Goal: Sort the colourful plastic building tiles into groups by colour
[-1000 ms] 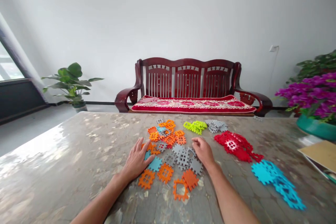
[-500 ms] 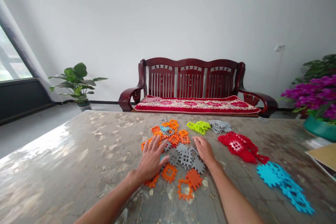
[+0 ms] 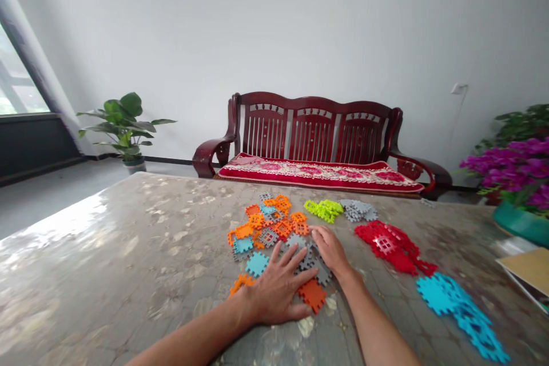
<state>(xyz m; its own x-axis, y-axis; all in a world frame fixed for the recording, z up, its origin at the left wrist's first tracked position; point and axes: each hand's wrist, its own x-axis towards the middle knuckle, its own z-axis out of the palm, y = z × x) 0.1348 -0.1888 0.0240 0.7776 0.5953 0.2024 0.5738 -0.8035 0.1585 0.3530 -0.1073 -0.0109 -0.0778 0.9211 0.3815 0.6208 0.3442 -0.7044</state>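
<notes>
My left hand (image 3: 281, 286) lies palm down with its fingers spread over the near part of a mixed pile of toothed plastic building pieces. Under and beside it are a grey piece (image 3: 321, 271), a dark orange piece (image 3: 313, 295), a light blue piece (image 3: 257, 263) and an orange piece (image 3: 241, 282). Some pieces are hidden beneath the palm. At the pile's right edge, my right hand (image 3: 329, 250) rests on its side, loosely cupped against the grey pieces, with nothing visible in its grasp. Farther back, orange square pieces (image 3: 283, 203) overlap others.
Sorted heaps lie to the right: lime green pieces (image 3: 323, 210), grey pieces (image 3: 358, 210), red pieces (image 3: 392, 246) and blue pieces (image 3: 461, 311). A teal flowerpot (image 3: 518, 222) and a cardboard sheet (image 3: 527, 269) are at the right. Behind the table (image 3: 128, 263) stands a wooden bench (image 3: 311, 126).
My left hand has moved right and nearer me, onto the grey and orange pieces, uncovering light blue pieces on the left. My right hand has stayed nearly in place.
</notes>
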